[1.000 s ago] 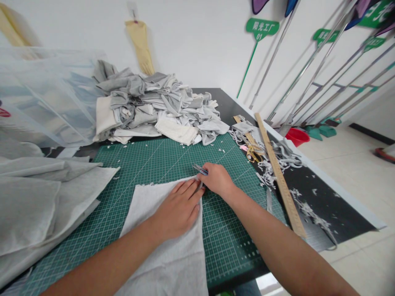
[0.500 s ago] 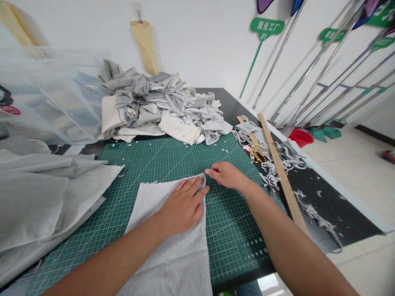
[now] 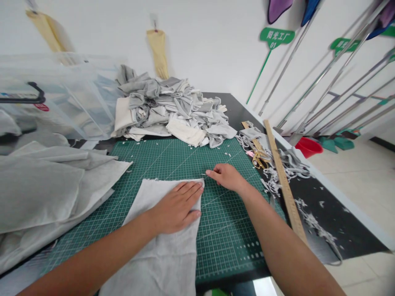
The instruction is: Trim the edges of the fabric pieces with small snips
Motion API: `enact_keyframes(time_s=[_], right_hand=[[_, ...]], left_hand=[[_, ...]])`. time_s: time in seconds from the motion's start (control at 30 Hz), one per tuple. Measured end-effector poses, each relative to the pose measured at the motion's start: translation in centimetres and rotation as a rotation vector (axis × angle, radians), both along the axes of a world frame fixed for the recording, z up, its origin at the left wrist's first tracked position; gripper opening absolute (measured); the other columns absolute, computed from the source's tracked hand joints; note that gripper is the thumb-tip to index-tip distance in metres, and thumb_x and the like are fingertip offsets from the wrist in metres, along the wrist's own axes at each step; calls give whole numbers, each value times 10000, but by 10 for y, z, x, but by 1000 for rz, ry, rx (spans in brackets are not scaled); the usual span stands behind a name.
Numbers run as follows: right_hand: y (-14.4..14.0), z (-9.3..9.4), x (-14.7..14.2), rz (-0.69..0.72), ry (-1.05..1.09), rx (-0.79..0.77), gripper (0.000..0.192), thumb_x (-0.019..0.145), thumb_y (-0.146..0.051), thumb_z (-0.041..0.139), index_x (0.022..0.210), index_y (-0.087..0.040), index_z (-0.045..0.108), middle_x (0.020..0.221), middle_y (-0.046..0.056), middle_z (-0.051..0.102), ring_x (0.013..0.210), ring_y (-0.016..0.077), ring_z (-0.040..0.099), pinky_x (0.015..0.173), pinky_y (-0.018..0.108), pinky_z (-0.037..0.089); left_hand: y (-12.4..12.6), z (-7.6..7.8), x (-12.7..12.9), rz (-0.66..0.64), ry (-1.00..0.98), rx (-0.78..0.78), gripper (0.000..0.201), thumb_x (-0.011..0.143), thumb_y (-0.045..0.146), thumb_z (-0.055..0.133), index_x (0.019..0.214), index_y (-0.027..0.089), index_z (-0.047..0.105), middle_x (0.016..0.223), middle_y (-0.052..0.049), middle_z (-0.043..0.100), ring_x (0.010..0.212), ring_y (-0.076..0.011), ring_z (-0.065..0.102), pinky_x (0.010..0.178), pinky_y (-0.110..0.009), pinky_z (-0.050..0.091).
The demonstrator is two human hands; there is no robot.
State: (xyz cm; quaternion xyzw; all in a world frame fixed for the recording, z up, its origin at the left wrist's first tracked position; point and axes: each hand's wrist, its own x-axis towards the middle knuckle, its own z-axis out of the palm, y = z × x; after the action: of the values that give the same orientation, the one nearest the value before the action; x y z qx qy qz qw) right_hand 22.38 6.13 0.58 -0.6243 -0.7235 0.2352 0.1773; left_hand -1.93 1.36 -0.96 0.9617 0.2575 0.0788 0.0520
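Observation:
A light grey cloth point(image 3: 160, 255) with a frayed far edge lies on the green cutting mat point(image 3: 225, 230). Flat on its upper right part rests my left hand point(image 3: 179, 207), fingers stretched out toward the far right corner. Just right of that corner, apart from the cloth, my right hand point(image 3: 224, 174) is closed in a pinch. A thin pale thread point(image 3: 203, 174) sticks out at its fingertips; it is too small to make out fully.
Crumpled grey and white cloths point(image 3: 182, 111) are heaped at the back. Larger grey cloth sheets point(image 3: 40, 189) lie left, before a clear plastic bin point(image 3: 83, 102). Rightward are gold-handled scissors point(image 3: 260, 161), a wooden ruler point(image 3: 282, 176) and scraps point(image 3: 314, 218). Mops point(image 3: 293, 53) lean on the wall.
My right hand has come away from the cloth's corner, with the pale thread now showing at its fingertips. My left hand and the cloth have shifted slightly left in view; the camera has turned somewhat.

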Motion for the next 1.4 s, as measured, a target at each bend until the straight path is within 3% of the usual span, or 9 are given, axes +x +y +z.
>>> enact_keyframes(time_s=[0.13,0.23,0.3,0.37,0.43,0.6,0.93,1.4], right_hand=[[-1,1,0,16,23,-19,450,770,-632,539,677,-196,595,585,1,618,534,128,531,507,246,319],[-2,4,1,23,31,-61,432,756,-615,566,680,-192,605,575,-1,623,517,123,529,495,243,319],[-2,6,3,33,25,-98,450,780,-616,536,658,-189,608,546,1,619,491,120,525,486,245,321],[-2,8,4,48,20,-134,478,808,-617,496,632,-187,606,519,4,614,467,117,522,478,245,327],[-3,9,5,67,19,-151,491,822,-615,479,617,-186,602,504,4,612,453,115,524,478,244,337],[-4,9,5,123,33,-133,476,834,-606,476,640,-192,610,514,-4,620,469,116,537,491,242,350],[-4,8,2,59,-45,8,464,827,-596,495,621,-201,626,541,0,608,506,121,511,496,259,301],[-5,11,-1,32,0,81,460,810,-585,521,588,-190,603,513,-1,586,485,117,492,491,254,323]], left_hand=[[2,16,11,52,-15,-25,539,942,442,385,1405,169,350,1447,-101,396,1323,-247,364,1085,-415,274],[-4,27,35,180,-33,-20,408,930,416,409,1178,133,566,1196,-126,591,1137,-275,513,962,-436,391],[-11,28,51,277,-28,19,391,926,418,408,1041,111,621,1055,-141,625,1027,-290,547,897,-456,417],[-20,23,63,347,-30,64,427,908,436,436,1055,80,618,1066,-169,611,1035,-312,530,887,-467,418],[-27,15,68,403,-57,86,499,899,448,449,1179,50,560,1217,-200,547,1143,-332,470,942,-473,391],[-35,3,61,403,-107,28,569,930,484,363,1316,77,462,1401,-176,413,1297,-329,342,1064,-477,286],[-31,8,57,372,-127,-28,563,920,493,372,1324,110,458,1425,-169,384,1308,-348,326,1072,-490,249],[-29,9,55,356,-130,-29,579,915,494,381,1329,95,453,1435,-196,362,1343,-345,288,1093,-490,213]])
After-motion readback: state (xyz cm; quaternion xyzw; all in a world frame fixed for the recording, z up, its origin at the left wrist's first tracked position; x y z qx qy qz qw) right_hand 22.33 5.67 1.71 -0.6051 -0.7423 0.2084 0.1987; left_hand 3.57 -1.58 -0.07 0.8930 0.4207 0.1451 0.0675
